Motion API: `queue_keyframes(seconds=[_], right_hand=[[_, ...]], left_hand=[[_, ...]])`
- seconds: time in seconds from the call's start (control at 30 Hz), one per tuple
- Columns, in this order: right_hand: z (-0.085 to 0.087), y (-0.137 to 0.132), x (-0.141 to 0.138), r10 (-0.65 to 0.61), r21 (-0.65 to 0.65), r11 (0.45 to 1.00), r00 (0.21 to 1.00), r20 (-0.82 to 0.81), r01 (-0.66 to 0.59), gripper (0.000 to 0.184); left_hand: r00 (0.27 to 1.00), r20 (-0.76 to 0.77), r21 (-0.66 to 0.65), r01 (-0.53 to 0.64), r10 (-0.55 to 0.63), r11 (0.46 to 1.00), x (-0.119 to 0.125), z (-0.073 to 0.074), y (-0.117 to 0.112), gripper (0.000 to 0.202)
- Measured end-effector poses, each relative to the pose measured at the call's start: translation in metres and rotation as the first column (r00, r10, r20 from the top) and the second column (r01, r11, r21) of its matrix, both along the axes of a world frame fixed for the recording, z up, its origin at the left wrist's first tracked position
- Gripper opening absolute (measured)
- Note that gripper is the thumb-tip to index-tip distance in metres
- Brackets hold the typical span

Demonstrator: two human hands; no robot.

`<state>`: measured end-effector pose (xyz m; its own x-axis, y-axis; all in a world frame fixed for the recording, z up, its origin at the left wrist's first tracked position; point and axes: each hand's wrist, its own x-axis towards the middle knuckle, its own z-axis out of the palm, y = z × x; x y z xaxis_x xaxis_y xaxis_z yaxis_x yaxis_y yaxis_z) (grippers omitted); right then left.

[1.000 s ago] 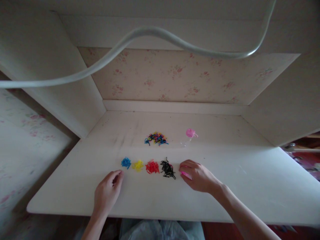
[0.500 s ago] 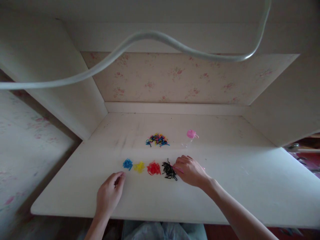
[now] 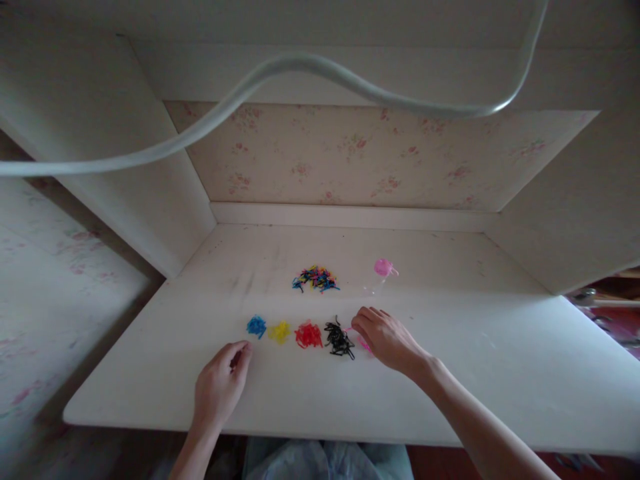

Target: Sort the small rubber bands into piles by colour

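Head view: a white desk [image 3: 300,403] carries small heaps of thin, coloured bands. Across its middle, roughly in line with the near edge, run a blue heap [image 3: 257,326], a yellow heap [image 3: 280,332], a red heap [image 3: 309,335], a black heap [image 3: 340,340] and, partly covered, some pink bands [image 3: 365,345]. Behind this row, closer to the far edge, lies a mixed heap [image 3: 316,279] of several colours. To its right rests a pink bundle [image 3: 383,267], too small to make out clearly, with something transparent [image 3: 373,289] just in front of it.

The left hand [image 3: 220,381] is at the desk's near left part, just in front of the blue heap — its fingers curl in and the thumb lies close to the forefinger, but whether they pinch anything cannot be told. The right hand [image 3: 393,341] reaches in from the near right, palm down over the pink bands beside the black heap. Its fingers bend toward the desktop; their tips are hidden, so their grip cannot be told.

A pale cable [image 3: 300,63] curves across the top, before flowered wallpaper [image 3: 320,153] beyond the far edge.
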<state>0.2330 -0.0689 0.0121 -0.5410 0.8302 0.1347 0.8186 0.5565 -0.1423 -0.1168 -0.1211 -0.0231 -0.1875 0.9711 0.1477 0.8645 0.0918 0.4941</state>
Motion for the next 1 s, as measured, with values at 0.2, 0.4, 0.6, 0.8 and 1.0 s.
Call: queue_keyframes(seconds=[0.2,0.4,0.6,0.8,1.0], right_hand=[[0.004,0.000,0.011,-0.047,-0.001,0.999,0.999,-0.003,0.047,0.025],[0.012,-0.019,0.026,-0.146,0.014,0.989,0.984,-0.106,0.148,0.026],[0.000,-0.044,0.035,-0.178,0.033,0.983,0.982,-0.057,0.180,0.023],[-0.001,-0.048,0.047,-0.210,0.044,0.973,0.948,-0.239,0.226,0.026],[-0.010,-0.062,0.081,-0.384,0.015,0.900,0.807,-0.449,0.436,0.026]], left_hand=[[1.000,-0.004,-0.001,-0.009,0.009,1.000,0.000,-0.002,0.000,0.031],[0.999,-0.032,0.028,0.011,-0.010,1.000,0.000,-0.002,0.000,0.031],[0.998,-0.062,0.041,0.020,-0.017,0.999,0.000,-0.001,0.000,0.032],[0.994,-0.103,0.031,0.024,-0.020,0.999,0.001,-0.002,-0.001,0.031],[0.992,-0.124,-0.021,-0.007,0.004,1.000,0.003,0.000,-0.001,0.031]])
